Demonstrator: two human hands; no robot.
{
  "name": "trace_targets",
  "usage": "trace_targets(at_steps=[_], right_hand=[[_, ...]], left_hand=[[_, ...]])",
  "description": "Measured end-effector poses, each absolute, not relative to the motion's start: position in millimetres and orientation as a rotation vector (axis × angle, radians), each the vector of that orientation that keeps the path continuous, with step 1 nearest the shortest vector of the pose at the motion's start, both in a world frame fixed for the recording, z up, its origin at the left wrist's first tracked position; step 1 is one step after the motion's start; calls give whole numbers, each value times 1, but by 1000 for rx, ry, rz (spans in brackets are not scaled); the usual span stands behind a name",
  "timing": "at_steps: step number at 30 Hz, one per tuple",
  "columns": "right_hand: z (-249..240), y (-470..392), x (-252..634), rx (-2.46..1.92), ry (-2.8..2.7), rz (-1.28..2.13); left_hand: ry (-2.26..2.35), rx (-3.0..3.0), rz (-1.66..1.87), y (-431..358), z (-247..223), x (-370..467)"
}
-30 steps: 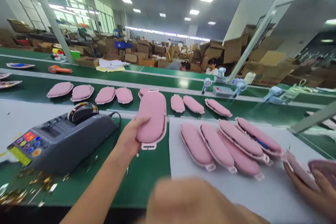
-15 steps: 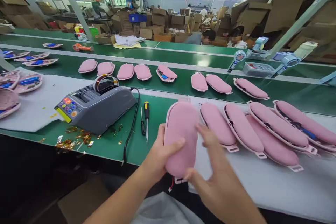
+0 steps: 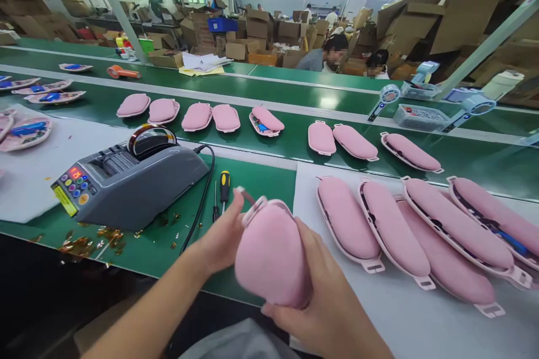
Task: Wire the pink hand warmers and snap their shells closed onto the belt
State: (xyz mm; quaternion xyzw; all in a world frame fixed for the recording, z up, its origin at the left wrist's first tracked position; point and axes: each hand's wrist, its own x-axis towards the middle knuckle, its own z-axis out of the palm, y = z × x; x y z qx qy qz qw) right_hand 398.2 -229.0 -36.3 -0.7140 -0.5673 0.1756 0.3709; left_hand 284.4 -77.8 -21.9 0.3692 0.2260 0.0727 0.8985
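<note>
A pink padded oblong shell (image 3: 272, 258) is tilted up in front of me, one rounded end towards me. My right hand (image 3: 320, 286) wraps its right side, thumb underneath and fingers along the edge. At its upper left, a slotted tab (image 3: 254, 211) sticks out beside a short brownish strip (image 3: 247, 196), which meets the raised thumb of my left hand (image 3: 223, 238). The left fingers are closed at the shell's left side, partly hidden behind it. Similar pink shells (image 3: 348, 219) lie to the right on a white sheet (image 3: 357, 303).
A grey tape dispenser (image 3: 138, 185) stands left, with amber tape scraps (image 3: 84, 241) before it. A yellow-and-black screwdriver (image 3: 224, 186) lies near its black cable (image 3: 202, 207). More pink shells (image 3: 227, 118) line the green belt (image 3: 290, 146). Handheld fans (image 3: 384, 102) and a parts box (image 3: 421, 115) stand beyond.
The pink shell has been tipped, turning its end towards me. My right hand has closed round it, while my left hand has shifted left to the tab end. The view has swung slightly right.
</note>
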Motion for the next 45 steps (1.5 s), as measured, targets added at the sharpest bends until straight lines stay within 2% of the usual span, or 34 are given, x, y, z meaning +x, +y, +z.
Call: trace_targets(at_steps=[5, 8, 15, 18, 20, 28, 36, 41, 43, 45], right_hand=[[-33, -217, 381, -1765, -1038, 803], [-28, -226, 384, -1741, -981, 764], [-52, -264, 406, -2267, -1027, 100], [-66, -266, 411, -2307, -1175, -253], [-69, -266, 415, -2271, -1257, -345], [-67, -280, 424, -2046, -1576, -58], [-91, -282, 407, -1961, -1625, -38], [-91, -282, 411, -2081, -1593, -126], [-87, -280, 410, -2071, -1435, -16], [-78, -275, 410, -2005, -1182, 306]], left_hand=[[232, 779, 334, -102, -55, 294], [312, 655, 323, -101, -64, 293], [351, 428, 167, -94, -63, 283], [396, 420, 123, -100, -64, 281], [417, 402, 90, -104, -64, 282], [374, 398, -12, -100, -68, 280], [409, 522, 140, -100, -71, 280], [460, 530, 136, -100, -69, 281], [467, 523, 119, -99, -68, 282], [467, 504, 89, -99, -66, 282]])
